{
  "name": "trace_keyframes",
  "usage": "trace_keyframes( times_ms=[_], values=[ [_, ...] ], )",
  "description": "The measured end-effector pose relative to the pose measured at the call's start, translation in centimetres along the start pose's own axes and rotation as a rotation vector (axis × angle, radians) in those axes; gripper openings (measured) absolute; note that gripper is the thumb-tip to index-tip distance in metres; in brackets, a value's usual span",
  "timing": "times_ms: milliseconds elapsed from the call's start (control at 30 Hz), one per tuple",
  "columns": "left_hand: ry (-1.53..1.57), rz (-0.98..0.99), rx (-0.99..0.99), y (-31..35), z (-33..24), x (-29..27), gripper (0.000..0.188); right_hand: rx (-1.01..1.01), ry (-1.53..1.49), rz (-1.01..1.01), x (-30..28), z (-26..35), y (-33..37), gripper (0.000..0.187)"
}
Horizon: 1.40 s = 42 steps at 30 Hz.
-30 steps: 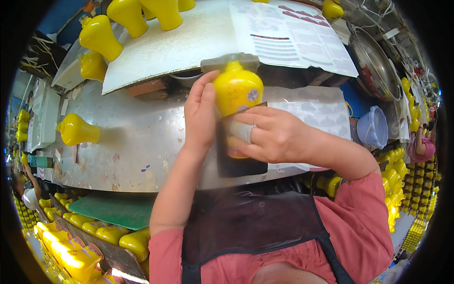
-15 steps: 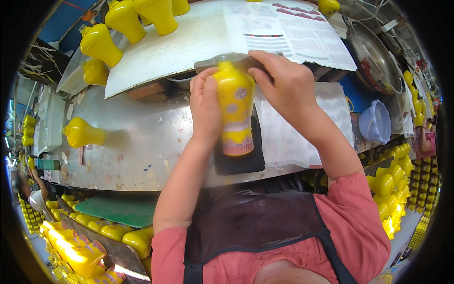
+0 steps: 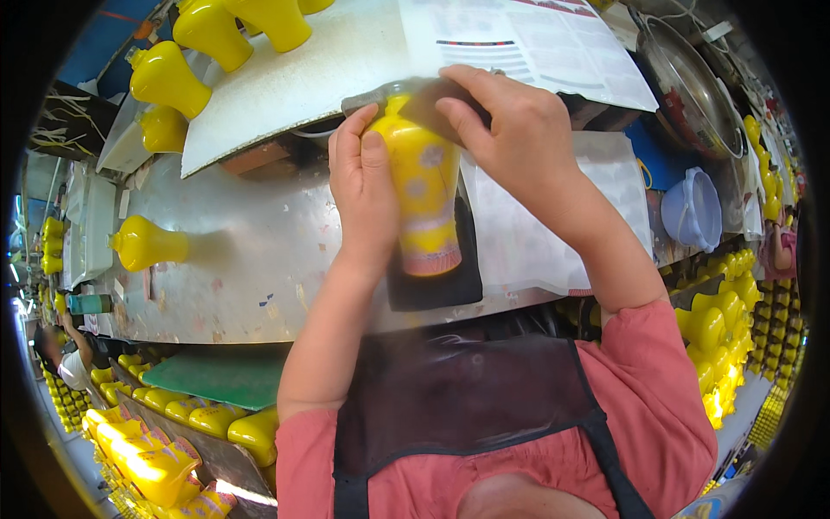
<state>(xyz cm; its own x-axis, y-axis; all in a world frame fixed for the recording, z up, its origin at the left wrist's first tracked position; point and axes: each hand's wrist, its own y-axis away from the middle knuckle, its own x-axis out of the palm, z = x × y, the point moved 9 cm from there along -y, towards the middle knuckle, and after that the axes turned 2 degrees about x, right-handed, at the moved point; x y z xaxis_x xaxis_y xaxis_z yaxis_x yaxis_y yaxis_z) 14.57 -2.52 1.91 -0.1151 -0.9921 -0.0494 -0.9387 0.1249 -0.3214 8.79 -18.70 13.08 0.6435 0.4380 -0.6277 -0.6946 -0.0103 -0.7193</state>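
Head view, I see a flowered, pink-based yellow vase (image 3: pixel 422 208) over a black pad (image 3: pixel 439 292), left hand (image 3: pixel 365 186) clasping it, right hand (image 3: pixel 517 119) pinching a dark flap (image 3: pixel 429 110) partly hiding its shoulder, pale sheet (image 3: pixel 553 221) alongside.

No word, number or sign can be read. Beyond the flowered bottle (image 3: pixel 421 208) and to its right, a white sheet (image 3: pixel 558 60) carries print: a dark bar above grey-blue stripes, with paler blocks beside them (all too faint and small to make out). Just to the right of the flowered bottle, a second sheet (image 3: pixel 562 203) shows only blurred grey marks. On the flowered bottle itself are flower prints (image 3: pixel 417 188) and a patterned pink band near the base; whether any faint marks there are letters cannot be told.
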Motion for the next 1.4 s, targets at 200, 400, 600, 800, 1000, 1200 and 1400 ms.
trace_keyframes(
  times_ms=[200,400,600,800,1000,1200,1400],
  values=[
    [0.4,0.099,-0.198,0.7,0.6,1.5,0.047,-0.396,-0.153,0.013,-0.8,3.7,5.8,0.028],
    [0.377,0.048,-0.259,1.0,1.6,1.1,0.049,-0.396,-0.223,0.241,-0.8,6.1,8.3,0.023],
    [-0.044,0.058,-0.136,3.1,0.1,0.6,0.059,0.111,-0.151,0.084,-1.2,-0.2,6.2,0.03],
    [0.586,0.105,-0.416,3.3,2.7,1.9,0.059,0.074,-0.257,0.059,-0.8,1.7,7.2,0.031],
    [0.343,0.063,-0.392,4.0,0.5,-0.4,0.063,0.403,-0.2,-0.016,-1.4,-3.6,7.9,0.024],
    [0.442,0.126,-0.37,4.2,-0.1,1.6,0.067,0.906,-0.859,0.102,2.1,-7.7,11.5,0.017],
    [0.564,0.054,-0.599,2.6,2.7,-0.4,0.075,1.033,-0.862,0.559,5.3,-6.8,13.9,0.025]
  ],
)
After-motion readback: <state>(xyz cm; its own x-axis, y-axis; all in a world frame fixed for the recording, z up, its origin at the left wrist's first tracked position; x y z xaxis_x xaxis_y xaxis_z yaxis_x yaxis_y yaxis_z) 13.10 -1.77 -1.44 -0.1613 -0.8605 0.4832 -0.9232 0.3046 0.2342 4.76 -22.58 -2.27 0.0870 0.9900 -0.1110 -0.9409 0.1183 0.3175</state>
